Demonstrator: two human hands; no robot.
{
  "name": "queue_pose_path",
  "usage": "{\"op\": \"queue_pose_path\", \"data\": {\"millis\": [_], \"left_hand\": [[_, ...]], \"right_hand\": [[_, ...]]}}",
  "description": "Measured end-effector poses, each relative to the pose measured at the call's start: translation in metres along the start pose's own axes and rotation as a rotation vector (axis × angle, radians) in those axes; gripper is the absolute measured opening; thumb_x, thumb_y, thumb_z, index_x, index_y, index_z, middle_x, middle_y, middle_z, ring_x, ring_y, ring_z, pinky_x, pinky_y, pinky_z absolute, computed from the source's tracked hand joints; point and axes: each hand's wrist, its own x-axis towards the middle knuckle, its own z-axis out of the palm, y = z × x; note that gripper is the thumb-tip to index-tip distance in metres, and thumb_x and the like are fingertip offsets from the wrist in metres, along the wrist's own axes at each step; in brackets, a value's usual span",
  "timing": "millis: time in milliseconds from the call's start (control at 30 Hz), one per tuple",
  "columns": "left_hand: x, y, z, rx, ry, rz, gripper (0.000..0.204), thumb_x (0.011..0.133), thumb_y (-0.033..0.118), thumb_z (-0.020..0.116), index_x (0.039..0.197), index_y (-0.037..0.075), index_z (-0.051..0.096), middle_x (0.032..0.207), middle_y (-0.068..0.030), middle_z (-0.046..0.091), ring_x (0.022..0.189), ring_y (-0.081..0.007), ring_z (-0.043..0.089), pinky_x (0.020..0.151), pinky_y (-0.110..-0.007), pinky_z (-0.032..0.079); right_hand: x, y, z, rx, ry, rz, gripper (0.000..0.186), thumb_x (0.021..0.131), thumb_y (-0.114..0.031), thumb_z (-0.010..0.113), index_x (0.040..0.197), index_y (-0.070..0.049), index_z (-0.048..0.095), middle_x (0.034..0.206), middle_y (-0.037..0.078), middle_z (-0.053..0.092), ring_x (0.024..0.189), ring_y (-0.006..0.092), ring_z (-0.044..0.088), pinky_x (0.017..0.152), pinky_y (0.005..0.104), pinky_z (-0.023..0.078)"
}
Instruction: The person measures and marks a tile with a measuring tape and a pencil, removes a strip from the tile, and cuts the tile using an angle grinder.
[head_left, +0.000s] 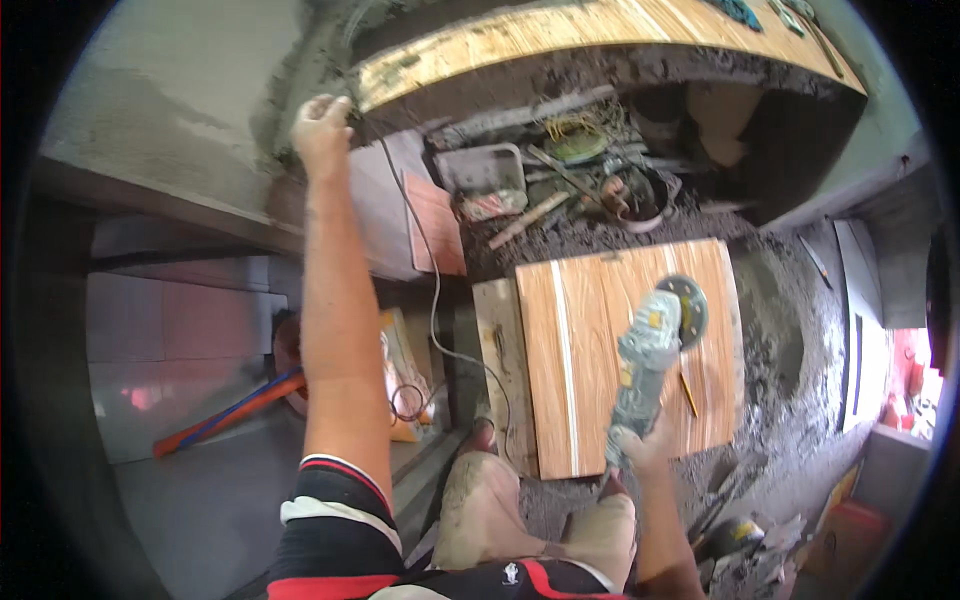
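Observation:
My right hand [648, 448] is wrapped round the rear of an angle grinder [640, 375], a dusty grey-green tool with a round disc [688, 312] at its far end. Beneath it lies a tile [600, 360] with a wood-grain pattern and a pale stripe. A yellow pencil [689, 395] rests on the tile, right of the grinder. My left arm reaches far forward, and my left hand [323, 128] is closed beside the wood-grain ledge. A thin grey cable [437, 290] runs from near its fingertips down toward my legs; what the fingers hold is hidden.
A wood-grain ledge [600, 30] crosses the far side. Under it are a grey plastic basket [485, 170], a bucket [645, 200] and rubble. Left of the tile stands a board [503, 370]; an orange-and-blue bar [230, 412] lies at left. Wet mortar [790, 320] covers the floor at right.

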Motion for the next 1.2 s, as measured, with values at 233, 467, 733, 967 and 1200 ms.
{"op": "queue_pose_path", "data": {"millis": [233,467,733,967,1200], "left_hand": [[0.014,-0.024,-0.005,0.096,-0.132,-0.087,0.028,0.088,0.014,0.074,0.111,-0.002,0.074,0.098,-0.0127,0.075,0.089,-0.0172,0.072,0.076,-0.03,0.057],[0.004,-0.019,0.013,0.11,0.076,0.067,0.024,0.09,0.012,0.069,0.108,-0.004,0.071,0.093,-0.0102,0.072,0.07,-0.0154,0.068,0.061,-0.028,0.058],[-0.014,-0.008,0.002,0.258,0.022,0.187,0.034,0.085,0.007,0.067,0.116,-0.008,0.066,0.099,-0.0153,0.07,0.085,-0.0198,0.07,0.074,-0.033,0.057],[-0.268,-0.083,-0.053,0.309,-0.518,-0.239,0.033,0.078,0.009,0.072,0.108,-0.002,0.067,0.107,-0.0109,0.066,0.096,-0.022,0.064,0.089,-0.035,0.05],[-0.462,-0.147,-0.083,0.092,-0.901,-1.066,0.043,0.093,0.022,0.07,0.13,0.001,0.063,0.105,-0.0067,0.073,0.082,-0.013,0.068,0.074,-0.026,0.053]], "right_hand": [[0.017,0.034,0.019,-0.057,-0.089,0.07,0.049,0.077,-0.006,0.081,0.121,-0.001,0.06,0.1,0.004,0.069,0.087,0.0111,0.065,0.081,0.0298,0.054],[0.016,0.049,0.041,-0.089,-0.046,0.045,0.072,0.077,-0.005,0.079,0.142,-0.003,0.048,0.111,0.004,0.067,0.095,0.0123,0.064,0.086,0.0304,0.053],[0.017,0.034,0.055,-0.279,-0.068,0.163,0.056,0.078,-0.015,0.083,0.127,-0.002,0.061,0.106,0.006,0.072,0.093,0.015,0.067,0.086,0.0337,0.054],[0.015,0.037,0.08,-0.45,-0.053,0.212,0.053,0.079,-0.024,0.084,0.124,-0.005,0.065,0.104,0.007,0.075,0.092,0.0163,0.07,0.084,0.0338,0.054],[0.033,0.115,0.071,-0.122,-0.131,0.237,0.048,0.08,-0.024,0.081,0.119,-0.003,0.064,0.098,0.007,0.071,0.087,0.016,0.066,0.081,0.0347,0.054]]}}
